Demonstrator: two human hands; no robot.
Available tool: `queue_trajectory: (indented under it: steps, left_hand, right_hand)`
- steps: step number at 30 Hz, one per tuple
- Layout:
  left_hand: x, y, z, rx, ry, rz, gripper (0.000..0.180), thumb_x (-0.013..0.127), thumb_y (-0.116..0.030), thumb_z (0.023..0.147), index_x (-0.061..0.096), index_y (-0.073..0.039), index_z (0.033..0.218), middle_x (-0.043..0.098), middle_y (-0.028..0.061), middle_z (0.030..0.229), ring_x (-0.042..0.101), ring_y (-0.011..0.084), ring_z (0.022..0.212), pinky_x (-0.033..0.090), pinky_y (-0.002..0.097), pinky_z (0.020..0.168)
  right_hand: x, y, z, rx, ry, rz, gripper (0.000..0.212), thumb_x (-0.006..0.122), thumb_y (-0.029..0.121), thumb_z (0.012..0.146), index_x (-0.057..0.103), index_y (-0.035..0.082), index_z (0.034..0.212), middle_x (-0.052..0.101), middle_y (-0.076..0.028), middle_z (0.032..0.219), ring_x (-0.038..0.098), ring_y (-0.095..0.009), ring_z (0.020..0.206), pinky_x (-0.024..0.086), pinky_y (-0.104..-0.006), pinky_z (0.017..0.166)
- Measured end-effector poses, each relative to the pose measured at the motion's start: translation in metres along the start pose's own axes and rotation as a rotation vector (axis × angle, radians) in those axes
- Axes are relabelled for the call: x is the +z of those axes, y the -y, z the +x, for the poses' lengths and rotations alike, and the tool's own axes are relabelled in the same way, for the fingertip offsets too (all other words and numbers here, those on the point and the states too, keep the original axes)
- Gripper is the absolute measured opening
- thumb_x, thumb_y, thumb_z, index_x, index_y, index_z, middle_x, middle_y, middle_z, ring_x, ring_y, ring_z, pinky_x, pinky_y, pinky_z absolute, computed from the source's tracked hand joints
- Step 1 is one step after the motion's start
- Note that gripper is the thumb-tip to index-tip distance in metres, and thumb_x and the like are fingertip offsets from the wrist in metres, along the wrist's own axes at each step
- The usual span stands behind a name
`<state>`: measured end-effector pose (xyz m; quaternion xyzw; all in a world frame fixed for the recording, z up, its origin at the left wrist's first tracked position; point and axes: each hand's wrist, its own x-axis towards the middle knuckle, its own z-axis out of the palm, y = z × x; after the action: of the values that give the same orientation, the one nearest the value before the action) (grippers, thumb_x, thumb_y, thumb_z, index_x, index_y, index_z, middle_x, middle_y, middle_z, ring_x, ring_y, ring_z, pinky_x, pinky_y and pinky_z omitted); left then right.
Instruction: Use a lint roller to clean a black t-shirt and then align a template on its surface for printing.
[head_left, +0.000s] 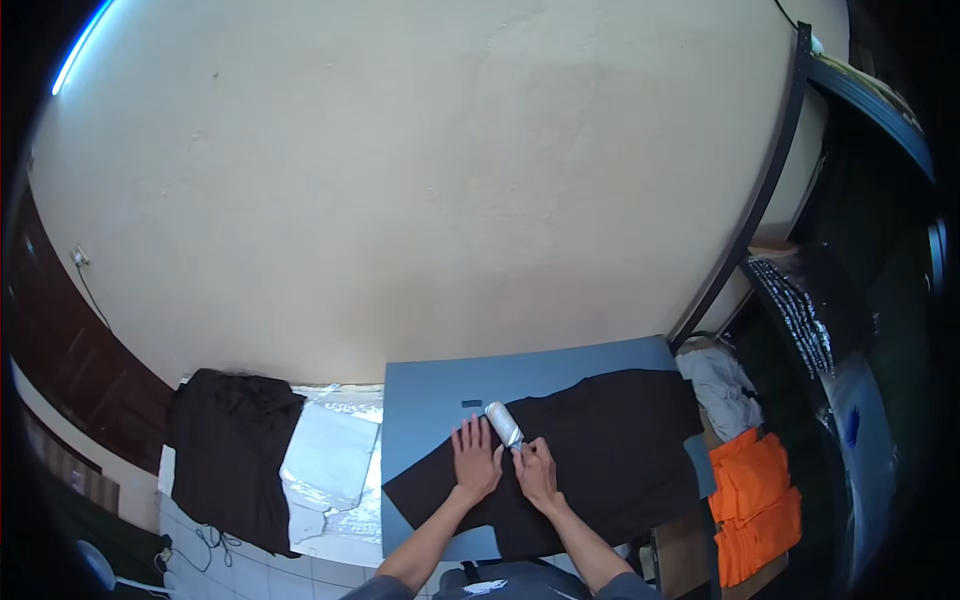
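A black garment [620, 455], probably a shirt, lies spread on a blue-grey board [425, 410]. My left hand [477, 465] rests flat on its left part, fingers stretched out toward the wall. Just to the right, my right hand [537, 474] is closed round the handle of a lint roller [503, 424]. The roller's white cylinder tilts up and left, lying over the garment's upper edge near my left fingertips. Most of the handle is hidden in my right hand.
Left of the board lie a dark heaped garment [230, 450] and a pale folded sheet [335, 455] on shiny wrapping. Folded orange clothes [755, 500] and a grey cloth [718, 385] sit at the right, beside a dark metal rack post [765, 200]. A wall [450, 200] stands behind.
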<state>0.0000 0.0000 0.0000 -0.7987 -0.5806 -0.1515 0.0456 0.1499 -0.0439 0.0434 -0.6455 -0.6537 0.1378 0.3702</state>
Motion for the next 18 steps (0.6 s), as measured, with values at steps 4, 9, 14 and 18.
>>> queue_trajectory:
  steps: [4,9,14,18]
  left_hand:
    - [-0.035,0.004,0.000,0.007,0.014,-0.162,0.093,0.054,-0.061,0.096,0.033,0.008,0.156,0.031,0.0248,0.164,0.027,0.0426,0.153,0.009,0.0615,0.126]
    - [-0.050,0.014,0.000,0.039,0.040,-0.133,0.100,0.051,-0.067,0.095,0.029,0.009,0.157,0.030,0.0246,0.164,0.026,0.0414,0.154,0.007,0.0607,0.126]
    - [-0.040,0.012,-0.002,0.051,0.063,-0.128,0.106,0.051,-0.070,0.093,0.027,0.011,0.157,0.030,0.0247,0.164,0.022,0.0411,0.155,0.004,0.0612,0.126]
    - [-0.037,0.011,-0.002,0.040,0.082,-0.127,0.110,0.055,-0.071,0.089,0.028,0.011,0.156,0.028,0.0237,0.166,0.019,0.0410,0.156,0.003,0.0626,0.126]
  right_hand:
    - [-0.017,-0.022,0.010,0.006,-0.041,-0.119,0.023,0.065,0.017,0.099,0.067,-0.005,0.094,0.056,-0.018,0.098,0.063,-0.037,0.089,0.055,-0.0472,0.074]
    - [-0.030,-0.027,0.029,0.112,-0.194,-0.138,0.022,0.066,0.016,0.098,0.068,-0.005,0.094,0.057,-0.020,0.094,0.063,-0.039,0.082,0.052,-0.0478,0.071]
    - [-0.015,-0.002,0.006,-0.062,-0.019,-0.039,0.019,0.068,0.015,0.097,0.065,-0.003,0.091,0.055,-0.017,0.094,0.063,-0.037,0.087,0.055,-0.0474,0.070]
    - [-0.004,-0.001,0.000,-0.104,0.004,-0.058,0.021,0.068,0.015,0.096,0.066,-0.005,0.093,0.055,-0.017,0.095,0.063,-0.037,0.085,0.054,-0.0473,0.070]
